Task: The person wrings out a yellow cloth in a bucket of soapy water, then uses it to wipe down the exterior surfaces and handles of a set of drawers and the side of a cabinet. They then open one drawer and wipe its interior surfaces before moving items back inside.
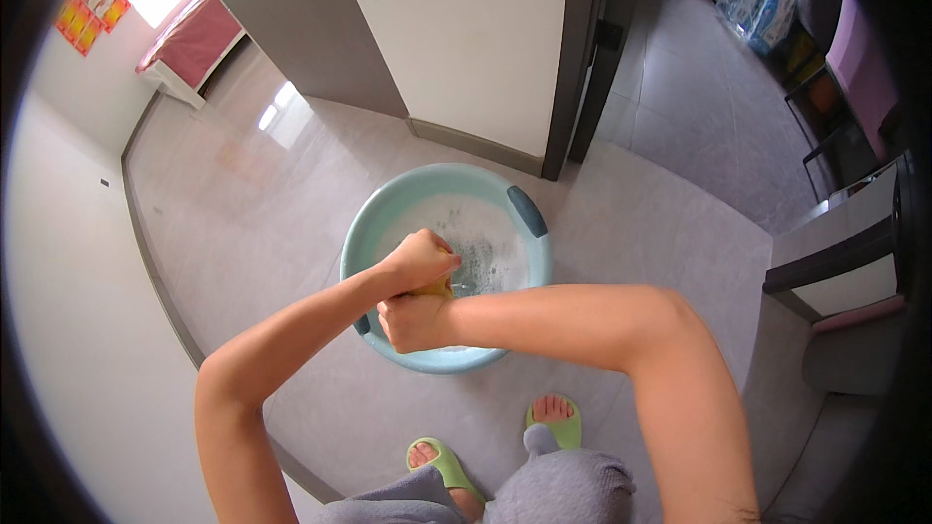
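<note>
Yellow cloth [442, 287] is btwn the two hands, up over the light-blue basin [437, 175], mostly hidden by the fists; only a small bit shows, so can't tell its shape or size. L hand [422, 260] = fist clenched on the cloth, on the far side; R hand [413, 321] = fist clenched too, nearer the body, just below L. Fingertips mostly out of sight.

Basin sits on grey tile floor [621, 223], w/ cloudy water + suds [485, 233] inside; dk grip [527, 211] on its upper-R rim, 2nd one lower L partly covered. R forearm crosses the near part of the basin & blocks the view there; L forearm covers some of the L rim.

Around: wall corner [466, 39] close behind basin, dk door frame [573, 68] next to it. Pink-covered bed [199, 39] far L, red/yellow posters [92, 10] above. Far R, clear plastic-wrapped pkg [757, 2] on the floor beyond the doorway.

Green slides [558, 422] on the feet, near one partly under grey fabric [573, 490], cut off at bottom. Mauve item [859, 68] at R edge: too dim to ID. Corners lost in black lens rim.
</note>
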{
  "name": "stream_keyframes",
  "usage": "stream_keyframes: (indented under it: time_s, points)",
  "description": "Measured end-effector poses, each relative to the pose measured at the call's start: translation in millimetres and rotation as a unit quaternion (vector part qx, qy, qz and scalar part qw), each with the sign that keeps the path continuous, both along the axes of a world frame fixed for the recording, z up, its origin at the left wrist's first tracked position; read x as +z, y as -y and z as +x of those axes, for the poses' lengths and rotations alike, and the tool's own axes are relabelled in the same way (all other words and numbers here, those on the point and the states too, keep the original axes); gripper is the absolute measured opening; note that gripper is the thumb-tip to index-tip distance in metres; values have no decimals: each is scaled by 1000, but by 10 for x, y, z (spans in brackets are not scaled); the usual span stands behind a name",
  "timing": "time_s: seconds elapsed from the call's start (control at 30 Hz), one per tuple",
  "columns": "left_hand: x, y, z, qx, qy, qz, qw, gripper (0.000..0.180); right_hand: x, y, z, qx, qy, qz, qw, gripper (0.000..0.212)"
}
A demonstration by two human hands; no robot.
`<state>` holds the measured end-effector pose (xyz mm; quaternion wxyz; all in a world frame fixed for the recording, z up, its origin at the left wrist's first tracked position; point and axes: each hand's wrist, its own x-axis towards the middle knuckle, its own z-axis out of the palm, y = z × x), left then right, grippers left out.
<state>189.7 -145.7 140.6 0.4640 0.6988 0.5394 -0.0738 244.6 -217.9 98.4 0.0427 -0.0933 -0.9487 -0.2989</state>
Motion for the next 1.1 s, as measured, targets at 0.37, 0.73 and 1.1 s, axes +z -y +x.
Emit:
stream_keyframes:
  time_s: [0.37,0.73,1.1]
  points:
    - [-195,-171,-273,146,51,-97,983,27,-180,-141,51,74,-138,-54,986,5]
    - [-199,-296,-1112,357,615,-251,657,38,669,-797,235,-295,-543,-278,735,27]
    - [2900,-301,-1646,242,255,119,929,61,3592,-1113,109,-404,-502,-659,388,43]
